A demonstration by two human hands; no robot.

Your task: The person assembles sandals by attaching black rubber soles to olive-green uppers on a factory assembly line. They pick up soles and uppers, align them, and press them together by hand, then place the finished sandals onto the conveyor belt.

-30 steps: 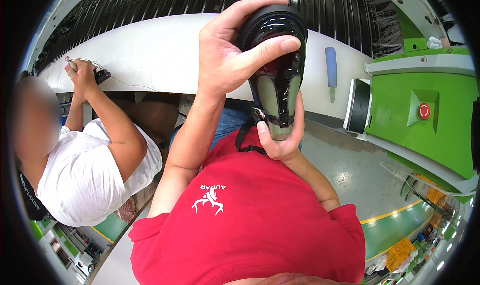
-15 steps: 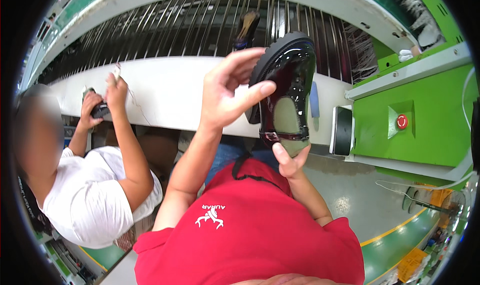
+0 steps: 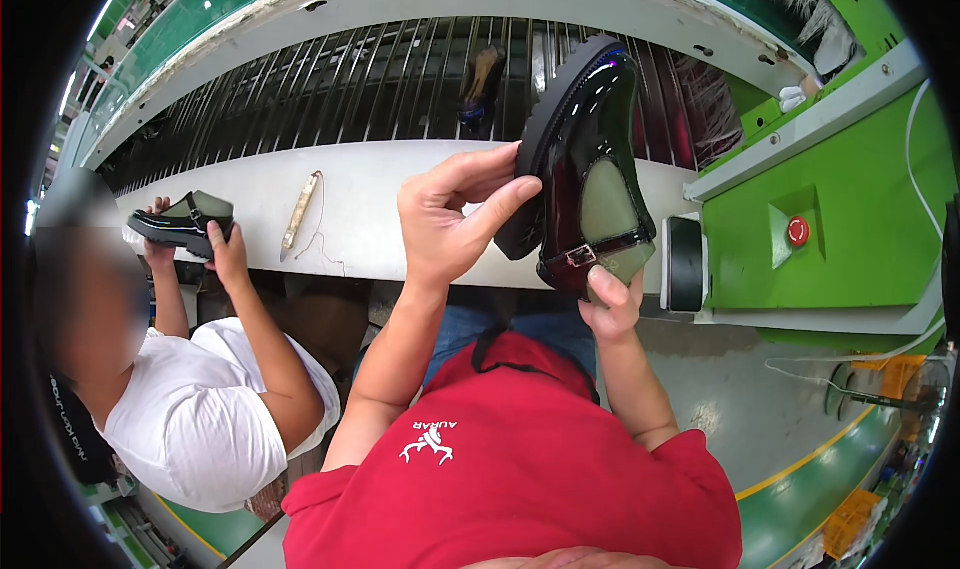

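A glossy black patent shoe (image 3: 612, 104) with a thick ridged sole, a buckled strap and a pale green lining is raised in front of me, toe pointing away. My left hand (image 3: 450, 214) pinches the sole's left edge between thumb and fingers. At the heel end my right hand (image 3: 615, 304) is closed round the back of the shoe, its thumb on the pale lining below the strap; its other fingers are partly hidden.
Beyond the white table (image 3: 370, 194) runs a roller conveyor (image 3: 350, 84) carrying another dark shoe (image 3: 483, 84). To the left a co-worker in a white shirt (image 3: 200, 409) holds a similar black shoe (image 3: 185, 224); a pointed tool with a cord (image 3: 300, 214) lies nearby. A green machine (image 3: 850, 209) with a red button (image 3: 798, 231) stands right.
The shoe has shifted slightly right, with my right hand following its heel. The co-worker has let go of the pointed tool onto the table and now holds the other shoe in both hands.
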